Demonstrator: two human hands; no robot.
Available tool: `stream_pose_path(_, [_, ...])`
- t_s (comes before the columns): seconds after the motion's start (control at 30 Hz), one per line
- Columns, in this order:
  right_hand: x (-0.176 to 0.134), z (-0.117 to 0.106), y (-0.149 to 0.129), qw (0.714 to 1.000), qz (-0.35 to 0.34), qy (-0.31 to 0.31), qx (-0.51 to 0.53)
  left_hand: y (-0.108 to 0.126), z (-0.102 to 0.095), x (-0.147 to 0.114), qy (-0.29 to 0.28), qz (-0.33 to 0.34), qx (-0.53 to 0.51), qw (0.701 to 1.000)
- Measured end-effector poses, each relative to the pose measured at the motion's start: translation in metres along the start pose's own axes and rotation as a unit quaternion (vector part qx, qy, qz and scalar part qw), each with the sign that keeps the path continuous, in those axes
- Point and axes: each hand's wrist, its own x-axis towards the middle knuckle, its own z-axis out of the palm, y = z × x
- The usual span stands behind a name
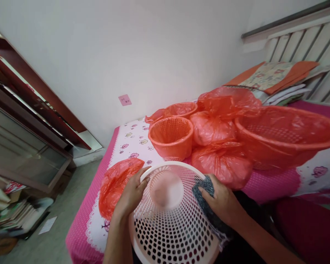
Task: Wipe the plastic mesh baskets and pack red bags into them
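Note:
A white plastic basket [181,223] with a pattern of holes is tilted in front of me, so I look into its inside. My left hand [133,192] is closed on its rim at the left. On the right side, my right hand [221,200] grips a dark grey-green cloth [205,198] and presses it over the basket's rim and inner wall. The cloth's lower end hangs down along the right side of the basket. A crumpled red plastic bag [117,187] lies just beyond my left forearm.
On the bed [79,231] stand an orange basket [170,146], a larger orange basket [280,146] and filled red plastic bags [222,167]. Folded bedding [283,77] lies at the back right, near a radiator [305,46]. A cabinet [24,143] and stacked papers [16,218] are at the left.

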Motion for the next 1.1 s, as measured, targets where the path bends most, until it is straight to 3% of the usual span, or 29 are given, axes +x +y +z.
stream_pose_path(0.3, [0.012,-0.019,-0.022,0.995,-0.062,-0.057,0.046,-0.013,0.0,-0.03,0.049,0.002,-0.066,0.997])
stream_pose_path(0.4, [0.023,-0.034,-0.033,0.993,-0.102,-0.056,0.025,-0.021,0.008,-0.039,0.081,-0.009,-0.1,0.992])
stream_pose_path(0.5, [0.037,-0.045,-0.047,0.987,-0.144,-0.07,-0.026,-0.019,0.014,-0.039,0.07,-0.015,-0.118,0.99])
stream_pose_path(0.77, [0.06,-0.044,-0.09,0.961,-0.236,-0.115,-0.084,0.02,0.012,-0.009,0.055,0.033,0.02,0.998])
stream_pose_path(0.9, [0.065,-0.033,-0.103,0.954,-0.26,-0.123,-0.088,0.041,0.012,0.016,-0.03,0.047,0.103,0.993])
stream_pose_path(0.97, [0.067,-0.027,-0.103,0.953,-0.265,-0.11,-0.098,0.044,0.013,0.025,-0.063,0.046,0.138,0.987])
stream_pose_path(1.1, [0.071,-0.019,-0.099,0.953,-0.265,-0.09,-0.115,0.04,0.016,0.03,-0.051,0.042,0.127,0.99])
